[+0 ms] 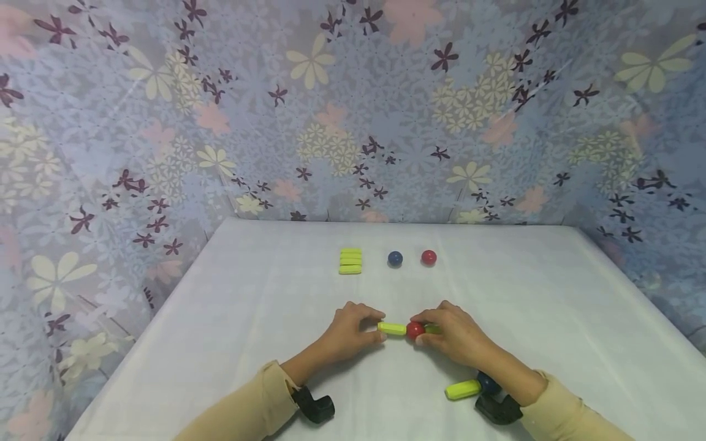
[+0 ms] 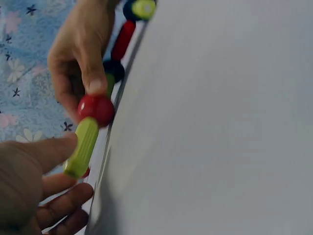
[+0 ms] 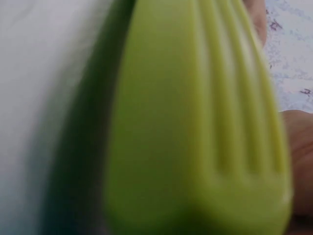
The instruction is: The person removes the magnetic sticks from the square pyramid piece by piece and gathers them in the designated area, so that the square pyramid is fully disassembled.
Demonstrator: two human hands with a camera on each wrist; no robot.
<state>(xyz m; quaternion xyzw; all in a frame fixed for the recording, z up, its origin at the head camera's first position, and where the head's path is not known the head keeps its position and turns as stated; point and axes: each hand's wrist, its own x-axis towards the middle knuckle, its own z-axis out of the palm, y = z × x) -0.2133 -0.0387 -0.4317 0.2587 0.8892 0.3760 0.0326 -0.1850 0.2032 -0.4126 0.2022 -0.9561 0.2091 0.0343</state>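
Note:
In the head view my right hand (image 1: 455, 334) pinches a red ball (image 1: 415, 331) between thumb and fingers. A yellow-green ridged rod (image 1: 392, 329) sticks out leftward from this ball. Around that rod's free end, my left hand (image 1: 349, 334) has thumb and fingers spread; in the left wrist view the thumb lies against the rod's side. From the ball's other side runs a green rod (image 2: 110, 84), then a blue ball (image 2: 114, 71), a red rod (image 2: 123, 40) and another blue ball (image 2: 131, 9). A yellow-green rod (image 1: 463, 389) by my right wrist fills the right wrist view.
Farther back on the white table (image 1: 265, 294) lie several yellow-green rods (image 1: 350, 261) side by side. A loose blue ball (image 1: 394, 259) and a loose red ball (image 1: 428, 257) sit right of them. Flowered cloth (image 1: 353, 122) hangs behind the table and at both sides.

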